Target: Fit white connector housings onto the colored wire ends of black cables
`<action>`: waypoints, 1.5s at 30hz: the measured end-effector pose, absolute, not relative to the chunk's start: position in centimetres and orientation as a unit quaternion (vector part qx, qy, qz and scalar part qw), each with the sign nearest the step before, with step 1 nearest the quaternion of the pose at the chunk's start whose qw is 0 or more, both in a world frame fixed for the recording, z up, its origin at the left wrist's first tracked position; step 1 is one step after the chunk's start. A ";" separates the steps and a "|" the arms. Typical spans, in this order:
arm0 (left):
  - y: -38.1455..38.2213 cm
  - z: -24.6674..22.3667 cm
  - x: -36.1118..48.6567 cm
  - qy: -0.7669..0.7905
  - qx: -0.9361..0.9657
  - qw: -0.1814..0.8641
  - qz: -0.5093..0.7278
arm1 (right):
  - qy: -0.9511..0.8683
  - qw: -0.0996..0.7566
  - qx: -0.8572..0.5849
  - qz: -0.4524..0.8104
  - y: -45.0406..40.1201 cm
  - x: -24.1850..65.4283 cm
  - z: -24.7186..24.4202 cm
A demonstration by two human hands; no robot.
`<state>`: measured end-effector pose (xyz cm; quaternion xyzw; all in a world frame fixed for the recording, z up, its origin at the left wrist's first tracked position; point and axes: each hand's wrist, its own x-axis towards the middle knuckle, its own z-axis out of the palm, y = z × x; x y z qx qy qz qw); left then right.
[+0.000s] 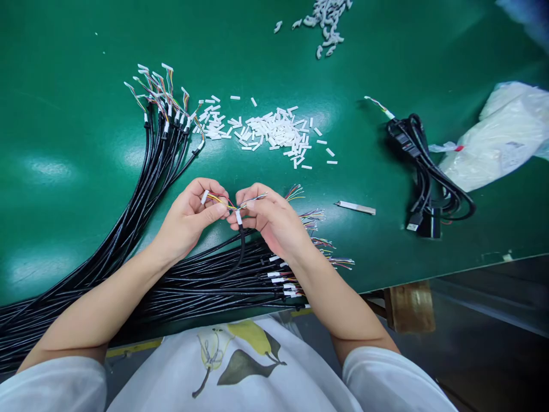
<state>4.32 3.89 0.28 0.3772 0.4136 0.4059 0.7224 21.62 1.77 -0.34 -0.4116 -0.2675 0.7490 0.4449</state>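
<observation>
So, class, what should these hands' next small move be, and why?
Probably the right fingers should bring a loose wire toward the white connector by the left fingers: some wires from the black cable already reach it, while others stick out free.

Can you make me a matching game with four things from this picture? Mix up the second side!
Things:
1. left hand
2. small white pieces
3. USB plug
4. white bag

Where or how:
A. in a loose pile near the middle of the table
B. right of the coiled black cable
C. holding coloured wires with a white connector
D. at the near end of the coil

Right pairs: 1-C, 2-A, 3-D, 4-B
</observation>
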 end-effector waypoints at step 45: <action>3.4 -1.1 4.7 0.461 0.402 0.684 0.398 | -0.358 0.512 -0.431 0.651 2.5 21.2 -1.2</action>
